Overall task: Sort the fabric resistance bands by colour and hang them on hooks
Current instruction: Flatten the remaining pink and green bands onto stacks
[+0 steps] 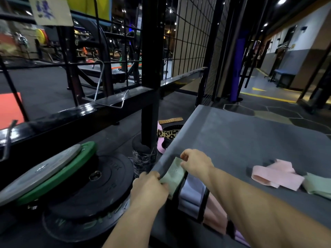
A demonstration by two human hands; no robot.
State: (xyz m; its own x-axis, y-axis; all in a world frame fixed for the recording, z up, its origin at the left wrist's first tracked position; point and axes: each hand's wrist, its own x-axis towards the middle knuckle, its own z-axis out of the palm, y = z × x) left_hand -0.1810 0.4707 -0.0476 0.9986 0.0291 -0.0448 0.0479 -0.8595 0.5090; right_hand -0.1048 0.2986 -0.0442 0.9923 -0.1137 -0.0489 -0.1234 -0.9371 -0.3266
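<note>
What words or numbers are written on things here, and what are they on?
Nothing here can be read for sure.
Paper sign: blue writing, too blurred to read.
Black plate: raised letters, upside down, too faint to read.
Bottom plate: pale letters, partly hidden and unreadable.
Green band: small printed mark, too blurred to read.
Wall sign: yellow, too small to read.

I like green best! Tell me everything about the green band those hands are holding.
The pale green band looks like soft, flat fabric with a faint printed mark. It sits at the left edge of the grey surface. The left hand grips its lower end, the right hand pinches its top. A lilac band lies beside it.
</note>
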